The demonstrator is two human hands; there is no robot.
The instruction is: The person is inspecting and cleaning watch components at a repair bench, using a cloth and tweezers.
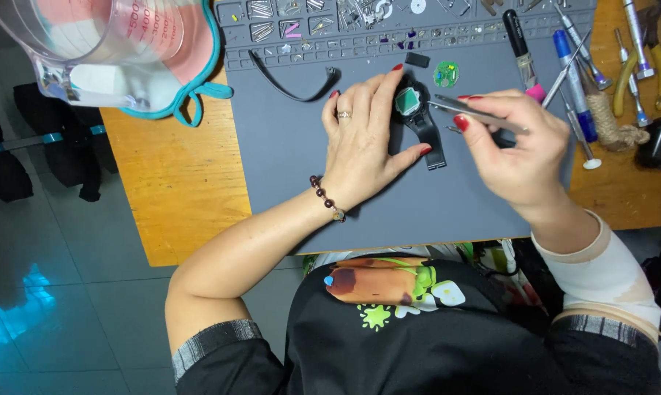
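On the grey mat [294, 168], watch [412, 106] in left grip [363, 135], tweezers [471, 111] pinched in right grip [517, 143].

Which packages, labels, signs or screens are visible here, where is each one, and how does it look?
Measuring jug: top left, clear plastic, red printed scale.
Watch: on grey mat, under left hand, black case, green face; tweezers in right hand point at it.
No packages or signs.

Greenish watch screen [408, 102], seemingly unlit, mid-mat.
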